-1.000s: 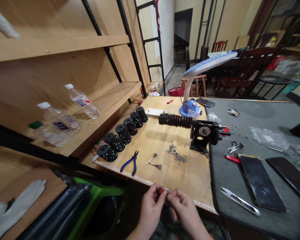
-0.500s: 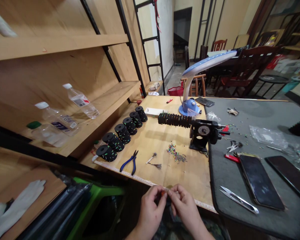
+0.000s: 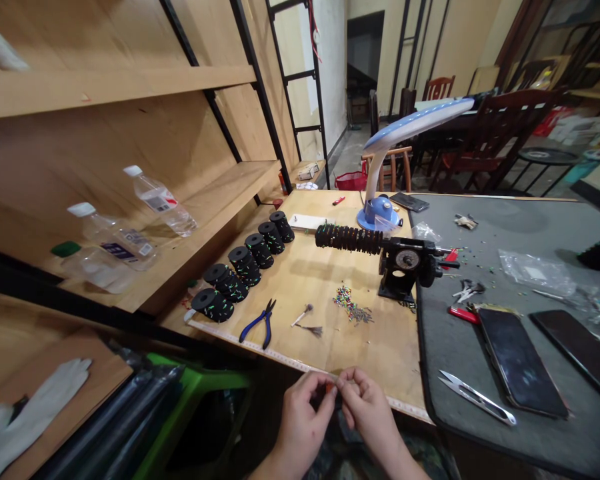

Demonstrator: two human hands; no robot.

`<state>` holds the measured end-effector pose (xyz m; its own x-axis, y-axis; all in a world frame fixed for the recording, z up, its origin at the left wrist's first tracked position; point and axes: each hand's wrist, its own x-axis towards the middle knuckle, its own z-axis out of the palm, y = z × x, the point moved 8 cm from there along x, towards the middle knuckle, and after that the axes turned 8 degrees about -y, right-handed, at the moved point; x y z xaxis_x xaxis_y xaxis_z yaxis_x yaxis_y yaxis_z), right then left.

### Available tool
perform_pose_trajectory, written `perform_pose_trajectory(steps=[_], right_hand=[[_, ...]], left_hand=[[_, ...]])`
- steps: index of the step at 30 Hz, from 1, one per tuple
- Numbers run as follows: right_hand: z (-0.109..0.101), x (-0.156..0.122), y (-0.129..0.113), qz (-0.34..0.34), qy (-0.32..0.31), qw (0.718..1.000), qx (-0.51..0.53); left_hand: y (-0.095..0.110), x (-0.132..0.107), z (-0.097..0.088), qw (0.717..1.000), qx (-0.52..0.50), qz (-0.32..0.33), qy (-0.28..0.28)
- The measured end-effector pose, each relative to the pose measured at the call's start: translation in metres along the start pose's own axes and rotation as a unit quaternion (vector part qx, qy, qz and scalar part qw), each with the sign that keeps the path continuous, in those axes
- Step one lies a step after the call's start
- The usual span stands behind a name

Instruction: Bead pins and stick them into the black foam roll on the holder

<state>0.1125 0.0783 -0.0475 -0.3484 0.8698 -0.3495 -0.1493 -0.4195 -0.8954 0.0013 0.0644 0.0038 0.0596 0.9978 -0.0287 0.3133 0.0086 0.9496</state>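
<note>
At the table's front edge, my left hand (image 3: 304,415) is closed, with a small orange-red piece (image 3: 329,387) showing between thumb and fingers. Its kind is too small to make out. My right hand (image 3: 367,408) is pinched right against it, fingertips meeting those of the left; what it grips is hidden. Beyond the hands lies a pile of tiny coloured beads and dark bits (image 3: 350,303). To its left are a small stick with a dark tip (image 3: 303,315), a dark bristle tuft (image 3: 313,330) and blue-handled pliers (image 3: 260,323).
Several black foam spools (image 3: 245,265) line the table's left side. Behind the beads stands a black hand-cranked winder (image 3: 403,263) carrying a wound black roll (image 3: 349,240), near a blue lamp (image 3: 379,213). Thread snips (image 3: 477,398) and phones (image 3: 523,360) lie on the grey mat (image 3: 455,353).
Both hands stay almost in place, still fingertip to fingertip. The camera view has shifted very slightly; nothing on the table has visibly moved.
</note>
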Motion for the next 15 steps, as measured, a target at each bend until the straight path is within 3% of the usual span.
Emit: perform_pose_trajectory(steps=[8, 15], right_hand=[[-0.001, 0.003, 0.009, -0.008, 0.017, 0.998, 0.056], [-0.004, 0.005, 0.016, -0.007, 0.022, 0.994, 0.104]], left_hand=[[-0.014, -0.002, 0.007, 0.999, -0.052, -0.013, 0.002], [-0.004, -0.003, 0.006, 1.000, 0.003, 0.012, -0.009]])
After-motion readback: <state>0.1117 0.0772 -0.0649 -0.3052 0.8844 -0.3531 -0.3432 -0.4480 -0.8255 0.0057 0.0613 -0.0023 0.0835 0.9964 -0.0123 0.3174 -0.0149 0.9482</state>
